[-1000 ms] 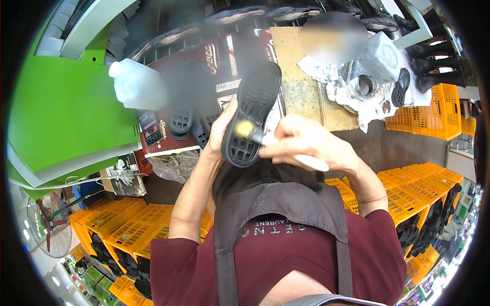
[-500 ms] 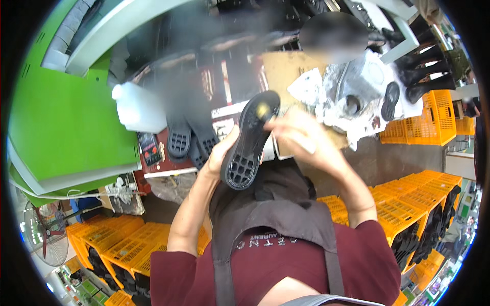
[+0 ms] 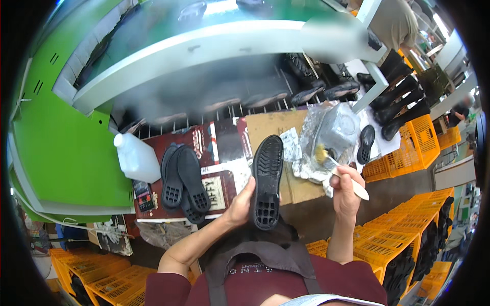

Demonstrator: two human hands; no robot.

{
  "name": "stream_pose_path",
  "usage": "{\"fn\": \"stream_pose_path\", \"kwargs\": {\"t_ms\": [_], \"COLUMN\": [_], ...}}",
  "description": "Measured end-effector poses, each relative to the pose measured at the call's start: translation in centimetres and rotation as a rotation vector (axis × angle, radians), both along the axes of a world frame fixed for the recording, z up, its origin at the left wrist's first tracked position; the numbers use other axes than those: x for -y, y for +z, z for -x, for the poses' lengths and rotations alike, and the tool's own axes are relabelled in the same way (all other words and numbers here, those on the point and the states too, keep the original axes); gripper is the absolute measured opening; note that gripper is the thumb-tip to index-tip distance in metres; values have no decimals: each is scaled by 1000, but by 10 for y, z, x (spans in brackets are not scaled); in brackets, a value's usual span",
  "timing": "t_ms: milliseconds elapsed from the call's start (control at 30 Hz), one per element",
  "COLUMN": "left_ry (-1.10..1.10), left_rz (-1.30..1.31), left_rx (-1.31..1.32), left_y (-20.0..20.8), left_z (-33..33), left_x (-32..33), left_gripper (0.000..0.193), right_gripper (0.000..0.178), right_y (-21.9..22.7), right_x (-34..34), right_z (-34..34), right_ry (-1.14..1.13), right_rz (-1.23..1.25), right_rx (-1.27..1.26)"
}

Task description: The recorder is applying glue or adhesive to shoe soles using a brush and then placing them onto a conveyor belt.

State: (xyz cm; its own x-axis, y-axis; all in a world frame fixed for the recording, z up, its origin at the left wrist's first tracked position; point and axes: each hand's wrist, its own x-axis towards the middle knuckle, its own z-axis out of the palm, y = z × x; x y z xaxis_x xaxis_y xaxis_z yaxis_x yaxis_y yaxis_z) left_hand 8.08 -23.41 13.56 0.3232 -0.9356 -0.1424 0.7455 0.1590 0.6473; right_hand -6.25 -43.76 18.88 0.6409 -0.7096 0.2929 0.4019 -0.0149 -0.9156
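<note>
My left hand (image 3: 241, 206) is closed on the side of a black shoe sole (image 3: 268, 176), which it holds upright over the front of the bench, its heel grid toward me. The sole's inner face looks wet and shiny. In my right hand (image 3: 349, 189) is a brush (image 3: 361, 192) with a pale handle, its yellowish bristles over the opening of a clear plastic container (image 3: 341, 125). Whether the bristles touch what is inside cannot be made out. Several more black soles (image 3: 188, 176) lie overlapping to the left, and a single sole (image 3: 366, 144) rests right of the container.
A white jug (image 3: 138, 159) stands beside a green cabinet (image 3: 61, 148) on the left. Brown cardboard (image 3: 301, 186) covers part of the bench. A pale metal frame (image 3: 178, 56) crosses ahead, with shoes behind it. Black boots (image 3: 403, 109) and orange crates (image 3: 403, 148) are at the right.
My right hand has moved the brush off the sole and rightward to the container. The sole in my left hand has turned more upright. The view has shifted, showing more of the frame ahead.
</note>
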Motion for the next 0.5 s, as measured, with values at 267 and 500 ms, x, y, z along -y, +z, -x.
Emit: {"fn": "stream_pose_path", "kwargs": {"t_ms": [267,500], "left_ry": [110,422], "left_rz": [406,-18], "left_rx": [311,734], "left_y": [198,197], "left_z": [-107,-191], "left_x": [186,220], "left_gripper": [64,56], "right_gripper": [23,24], "right_y": [-3,-20], "right_x": [3,-16], "right_z": [43,25], "right_ry": [-228,-101], "right_rz": [-129,-22], "right_rx": [-8,-187]}}
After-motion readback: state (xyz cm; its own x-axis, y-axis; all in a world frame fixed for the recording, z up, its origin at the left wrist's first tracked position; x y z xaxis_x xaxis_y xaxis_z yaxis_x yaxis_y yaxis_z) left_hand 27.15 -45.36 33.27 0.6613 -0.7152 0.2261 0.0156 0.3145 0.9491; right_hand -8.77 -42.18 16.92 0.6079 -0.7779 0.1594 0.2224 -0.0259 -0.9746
